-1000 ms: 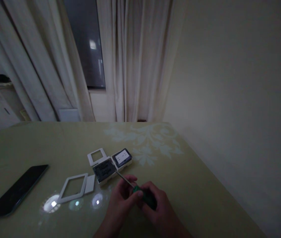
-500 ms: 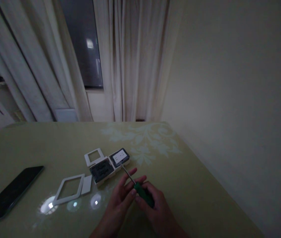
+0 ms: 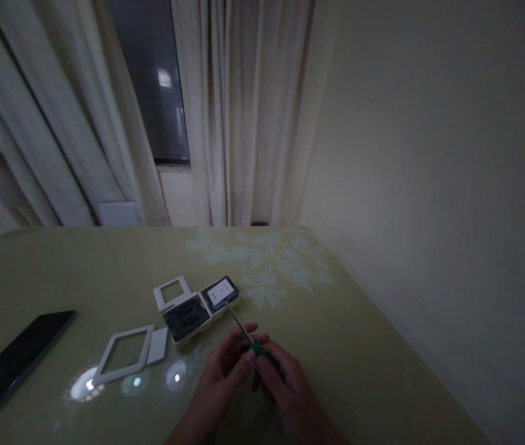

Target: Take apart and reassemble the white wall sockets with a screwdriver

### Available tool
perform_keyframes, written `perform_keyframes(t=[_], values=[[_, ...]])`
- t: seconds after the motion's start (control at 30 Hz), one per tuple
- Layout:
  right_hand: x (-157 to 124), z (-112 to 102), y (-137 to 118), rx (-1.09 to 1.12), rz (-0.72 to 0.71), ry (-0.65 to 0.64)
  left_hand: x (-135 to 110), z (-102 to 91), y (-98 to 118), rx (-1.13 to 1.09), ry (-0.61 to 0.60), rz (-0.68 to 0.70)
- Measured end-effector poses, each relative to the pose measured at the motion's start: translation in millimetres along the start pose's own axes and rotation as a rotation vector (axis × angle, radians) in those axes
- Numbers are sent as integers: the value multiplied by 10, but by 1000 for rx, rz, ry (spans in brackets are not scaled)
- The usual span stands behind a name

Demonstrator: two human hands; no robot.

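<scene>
My right hand (image 3: 290,383) is wrapped round the green handle of a screwdriver (image 3: 243,330), covering most of it. Closed about the front of that handle is my left hand (image 3: 227,371), its thumb by the collar and its fingers bent near the shaft. The metal shaft slants up and away to the left, its tip at the near edge of a socket unit with a white slotted face (image 3: 220,292). Joined to that unit's left side is a dark-faced module in a white housing (image 3: 187,319). Whether the tip sits in a screw cannot be seen.
A small white frame (image 3: 160,298) lies behind the dark module. Nearer, a larger white frame (image 3: 102,361) lies beside a flat white plate (image 3: 157,346). A dark flat slab (image 3: 21,358) rests at the left of the greenish table (image 3: 359,364). The wall (image 3: 429,216) borders the right side.
My right hand has closed further over the screwdriver handle, hiding more green. My left fingers have curled in more. The socket units have not moved on the table; the view has shifted slightly.
</scene>
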State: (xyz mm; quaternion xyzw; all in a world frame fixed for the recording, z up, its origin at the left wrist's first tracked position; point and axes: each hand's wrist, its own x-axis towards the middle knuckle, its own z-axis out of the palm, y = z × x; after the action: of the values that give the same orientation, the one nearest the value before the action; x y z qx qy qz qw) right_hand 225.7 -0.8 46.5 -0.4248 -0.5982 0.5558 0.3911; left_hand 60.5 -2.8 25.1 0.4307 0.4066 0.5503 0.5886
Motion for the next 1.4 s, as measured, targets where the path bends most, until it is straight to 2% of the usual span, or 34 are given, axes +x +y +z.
perform_keyframes(t=[0.1, 0.2, 0.3, 0.33, 0.4, 0.47, 0.53, 0.63, 0.73, 0.8, 0.9, 1.03, 1.1, 1.17, 1.27, 1.4], values=[[78, -99, 54, -32, -14, 113, 27, -5, 8, 207, 69, 75], [205, -303, 73, -194, -47, 268, 71, -79, 71, 395, 149, 165], [327, -522, 94, -239, -74, 368, 138, -309, 216, 579, 245, 301], [360, -580, 109, -209, -72, 397, 161, -419, 270, 710, 288, 344], [413, -659, 146, -152, -58, 435, 203, -652, 357, 1111, 365, 408], [450, -692, 179, -105, -44, 461, 233, -852, 395, 1450, 495, 349], [472, -695, 192, -62, -41, 475, 249, -979, 386, 1647, 538, 237], [481, -683, 172, -13, -48, 481, 258, -1050, 351, 1760, 465, 100], [475, -686, 137, 24, -57, 492, 244, -1082, 380, 1792, 382, 27], [472, -697, 119, 44, -64, 505, 208, -1101, 453, 1774, 307, -5], [470, -710, 108, 71, -69, 515, 114, -1058, 606, 1644, 129, -12], [465, -686, 107, 95, -65, 508, -16, -735, 715, 1317, -220, 13], [459, -649, 110, 98, -58, 494, -59, -503, 671, 1151, -386, 30], [451, -600, 121, 100, -47, 473, -90, -303, 584, 1052, -488, 37], [440, -521, 153, 100, -21, 446, -119, -152, 469, 1006, -531, 47], [416, -440, 203, 102, 16, 430, -112, -168, 459, 997, -529, 80]])
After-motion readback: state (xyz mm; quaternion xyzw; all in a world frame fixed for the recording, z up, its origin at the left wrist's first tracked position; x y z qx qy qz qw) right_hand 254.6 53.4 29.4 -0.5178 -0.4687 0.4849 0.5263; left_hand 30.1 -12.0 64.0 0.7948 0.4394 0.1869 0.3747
